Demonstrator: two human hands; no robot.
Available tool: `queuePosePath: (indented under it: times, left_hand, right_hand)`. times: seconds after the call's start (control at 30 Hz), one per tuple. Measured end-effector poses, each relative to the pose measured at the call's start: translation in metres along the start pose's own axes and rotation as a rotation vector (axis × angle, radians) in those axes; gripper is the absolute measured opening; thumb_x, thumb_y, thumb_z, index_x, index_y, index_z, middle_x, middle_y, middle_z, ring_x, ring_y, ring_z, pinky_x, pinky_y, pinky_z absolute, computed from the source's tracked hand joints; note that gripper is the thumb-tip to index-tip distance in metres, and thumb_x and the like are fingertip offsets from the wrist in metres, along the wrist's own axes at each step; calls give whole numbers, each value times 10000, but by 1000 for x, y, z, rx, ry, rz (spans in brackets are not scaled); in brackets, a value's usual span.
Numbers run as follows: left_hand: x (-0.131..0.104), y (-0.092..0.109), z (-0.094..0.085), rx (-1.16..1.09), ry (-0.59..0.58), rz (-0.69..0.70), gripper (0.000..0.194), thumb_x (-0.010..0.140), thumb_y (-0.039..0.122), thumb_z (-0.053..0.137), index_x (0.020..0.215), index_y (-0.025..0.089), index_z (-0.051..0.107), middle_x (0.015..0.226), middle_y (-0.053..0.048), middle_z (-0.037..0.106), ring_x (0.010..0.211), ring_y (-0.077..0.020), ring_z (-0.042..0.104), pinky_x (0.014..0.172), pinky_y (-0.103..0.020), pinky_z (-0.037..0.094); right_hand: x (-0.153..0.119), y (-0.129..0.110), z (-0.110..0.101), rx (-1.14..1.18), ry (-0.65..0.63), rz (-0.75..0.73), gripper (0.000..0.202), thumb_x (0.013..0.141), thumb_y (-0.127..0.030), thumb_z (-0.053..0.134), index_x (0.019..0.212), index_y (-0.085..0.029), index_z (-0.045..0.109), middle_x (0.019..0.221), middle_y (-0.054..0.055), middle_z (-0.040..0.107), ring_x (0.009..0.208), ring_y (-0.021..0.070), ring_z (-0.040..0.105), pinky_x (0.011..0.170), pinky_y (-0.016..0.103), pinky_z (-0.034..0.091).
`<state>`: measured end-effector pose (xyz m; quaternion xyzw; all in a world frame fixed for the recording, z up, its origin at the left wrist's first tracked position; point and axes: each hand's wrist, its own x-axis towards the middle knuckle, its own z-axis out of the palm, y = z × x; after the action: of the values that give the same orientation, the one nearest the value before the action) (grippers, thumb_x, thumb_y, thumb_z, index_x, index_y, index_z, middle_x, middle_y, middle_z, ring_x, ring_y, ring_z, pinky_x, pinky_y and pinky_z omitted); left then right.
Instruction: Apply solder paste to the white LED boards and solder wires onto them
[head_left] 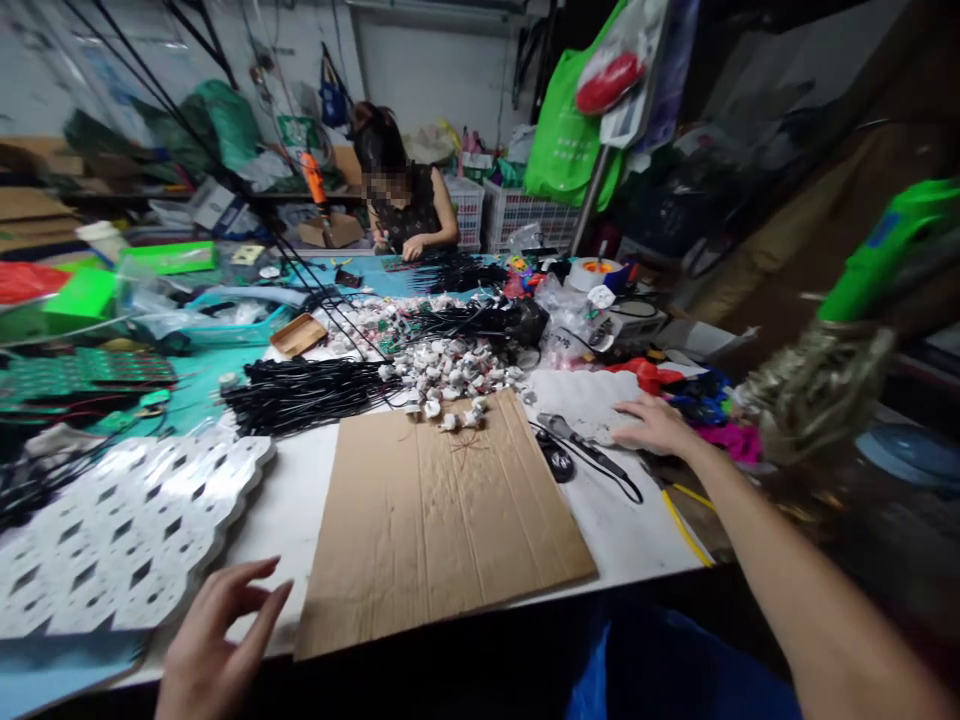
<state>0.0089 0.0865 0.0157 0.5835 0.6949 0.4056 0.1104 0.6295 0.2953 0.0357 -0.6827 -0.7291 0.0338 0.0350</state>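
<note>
My left hand [221,635] is low at the table's front edge, its fingers apart and nothing in them. It is between a white perforated panel [142,520] with diamond-shaped holes and a flat piece of brown cardboard [442,530]. My right hand [654,424] reaches out to the right with stretched fingers, over the edge of a white scalloped sheet [581,400]; whether it touches the sheet I cannot tell. Beside that sheet lies a dark grey tool with a cord [589,450]. A few small white parts [450,415] and thin reddish wires rest on the cardboard's far end.
Behind the cardboard are a bundle of black cables [311,390] and a heap of small white parts [457,365]. Yellow-handled pliers [686,525] lie at the right edge. Green circuit boards [90,375] are at left. A co-worker [412,205] sits across the table.
</note>
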Motion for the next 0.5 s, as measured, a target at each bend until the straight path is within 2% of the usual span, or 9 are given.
queuePosePath:
  times: [0.07, 0.17, 0.3, 0.4, 0.5]
  left_hand:
    - [6, 5, 9, -22, -57, 37, 398, 807, 546, 677, 1046, 228, 664, 952, -49, 661, 712, -184, 686, 487, -236, 549]
    - [5, 8, 25, -65, -85, 65, 328, 851, 491, 650, 1028, 215, 659, 952, -46, 643, 699, -162, 673, 620, -280, 602]
    - [2, 14, 40, -94, -96, 32, 300, 851, 482, 646, 999, 222, 668, 951, -44, 636, 701, -161, 669, 637, -287, 605]
    - [-3, 15, 38, -104, -82, -9, 289, 831, 484, 661, 973, 234, 688, 968, -54, 643, 738, -187, 676, 633, -303, 602]
    - [-25, 10, 25, -73, 55, -72, 269, 780, 518, 694, 915, 286, 708, 957, -39, 667, 759, -232, 682, 652, -373, 605]
  right_hand:
    - [0, -1, 8, -63, 70, -9, 576, 749, -494, 649, 1277, -263, 656, 1246, 135, 640, 1145, 364, 590, 920, 476, 478]
    - [-11, -9, 21, -125, 150, -135, 474, 824, -381, 584, 1273, -239, 638, 1176, 134, 649, 1101, 343, 595, 910, 472, 478]
    - [-29, -27, 32, -135, 214, -184, 463, 865, -308, 541, 1310, -185, 585, 1159, 177, 651, 1070, 358, 601, 891, 477, 500]
    - [-33, -33, 30, -116, 184, -161, 482, 861, -313, 555, 1334, -224, 568, 1195, 185, 641, 1101, 377, 598, 909, 498, 506]
    - [-28, -32, 23, -105, 120, -162, 475, 849, -307, 578, 1319, -239, 590, 1164, 173, 657, 1077, 363, 622, 925, 488, 513]
